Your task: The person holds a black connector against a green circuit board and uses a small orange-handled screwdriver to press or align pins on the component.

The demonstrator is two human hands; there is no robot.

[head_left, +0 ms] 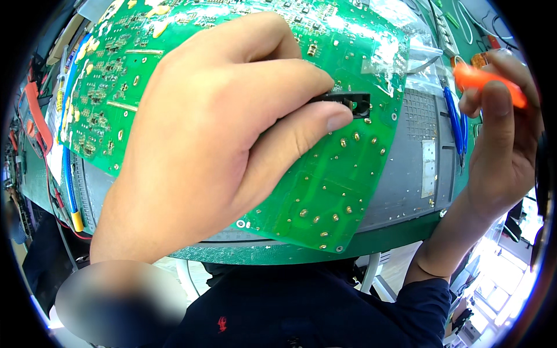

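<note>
Your left hand (197, 133) reaches in from the lower left across the large green circuit board (325, 191), its back toward the camera. Its thumb and index finger are closed in a pinch on a small black plastic piece (362, 105), whose squared, hollow end sticks out to the right past your thumb tip. That piece sits over the right part of the board, just above a group of round solder joints; you cannot tell from this view whether it touches the surface.

Your right hand (502, 153) is raised at the right, beyond the board's edge, with thumb and fingers closed around a bright orange handle (487, 84). What the handle belongs to cannot be made out.

The board lies tilted on a grey mat (409, 162) on the green workbench (267, 254). Blue-handled pliers (454, 127) lie near your right hand, with a clear plastic bag (426, 61) beyond them. At the far left are a blue cable (70, 180) with a yellow end and a red-edged meter (33, 119).
</note>
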